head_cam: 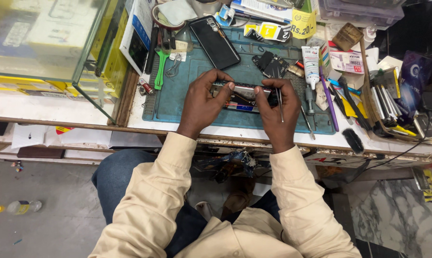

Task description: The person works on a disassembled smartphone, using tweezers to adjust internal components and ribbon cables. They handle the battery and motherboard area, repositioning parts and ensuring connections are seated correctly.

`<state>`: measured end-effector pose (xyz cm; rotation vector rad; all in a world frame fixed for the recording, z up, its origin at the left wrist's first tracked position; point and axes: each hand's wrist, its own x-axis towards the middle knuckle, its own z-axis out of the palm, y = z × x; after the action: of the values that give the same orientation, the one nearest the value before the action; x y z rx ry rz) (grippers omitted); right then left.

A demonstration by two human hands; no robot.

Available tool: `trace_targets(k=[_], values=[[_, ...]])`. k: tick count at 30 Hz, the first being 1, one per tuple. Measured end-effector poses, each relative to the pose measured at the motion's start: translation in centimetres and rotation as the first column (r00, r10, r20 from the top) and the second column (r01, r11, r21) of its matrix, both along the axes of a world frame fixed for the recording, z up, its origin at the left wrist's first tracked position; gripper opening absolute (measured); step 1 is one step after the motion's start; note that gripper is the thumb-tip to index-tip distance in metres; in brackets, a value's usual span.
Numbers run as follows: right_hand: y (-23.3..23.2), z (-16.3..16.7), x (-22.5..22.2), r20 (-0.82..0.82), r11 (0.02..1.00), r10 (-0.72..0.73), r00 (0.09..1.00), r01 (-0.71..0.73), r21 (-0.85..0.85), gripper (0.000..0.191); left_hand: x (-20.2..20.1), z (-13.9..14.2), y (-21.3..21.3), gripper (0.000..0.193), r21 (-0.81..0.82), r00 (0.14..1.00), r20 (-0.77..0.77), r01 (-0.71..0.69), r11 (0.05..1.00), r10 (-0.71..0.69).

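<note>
Opened phone [242, 95] lies flat on the teal work mat [178, 102], near the mat's front edge, about mid-bench [48, 107]. Back is off, internals showing; detail too small to read.

Largest first:
- Bench: white top, wooden front edge, cluttered along the back and right side.
- Glass display case [39, 38] at the bench's left end, yellow boxes inside.
- Teal work mat covers the bench centre, front edge close to the bench's front edge.
- Black phone back panel [215, 42] lies diagonally at the mat's back edge, well apart from the opened phone.
- Tray of small tools [393, 102] at the bench's right end.
- White tube [311, 67] upright-ish at the mat's right side, purple pen-like tool [329, 102] just beside it.
- Green plastic pry tool [160, 69] near the mat's back-left corner.
- Small dark parts [272, 64] behind the opened phone.

Hands:
- Left hand [201, 105]: grip closed around the left end of the opened phone, thumb on top, fingers curled over the far edge.
- Right hand [275, 112]: thumb and fingers pinch the right end of the opened phone; thin metal tweezers [280, 105] are tucked in the same grip, tips pointing toward the bench's front edge.

Both hands touch the phone; thumbs sit close together over its middle.
</note>
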<state>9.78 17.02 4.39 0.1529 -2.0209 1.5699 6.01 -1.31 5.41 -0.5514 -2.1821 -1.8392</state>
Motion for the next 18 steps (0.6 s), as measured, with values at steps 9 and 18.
trace_targets(k=[9, 18], values=[[-1.5, 1.2, 0.2, -0.108, 0.947, -0.162, 0.981, 0.185, 0.264, 0.024, 0.0, 0.0, -0.3, 0.013, 0.002, 0.999, 0.044, 0.011, 1.0, -0.011], [-1.2, 0.6, 0.4, -0.128, 0.96, -0.11, 0.986, 0.139, 0.242, 0.019, 0.6, 0.7, -0.5, 0.014, 0.004, 0.995, 0.101, 0.007, 1.0, -0.007]])
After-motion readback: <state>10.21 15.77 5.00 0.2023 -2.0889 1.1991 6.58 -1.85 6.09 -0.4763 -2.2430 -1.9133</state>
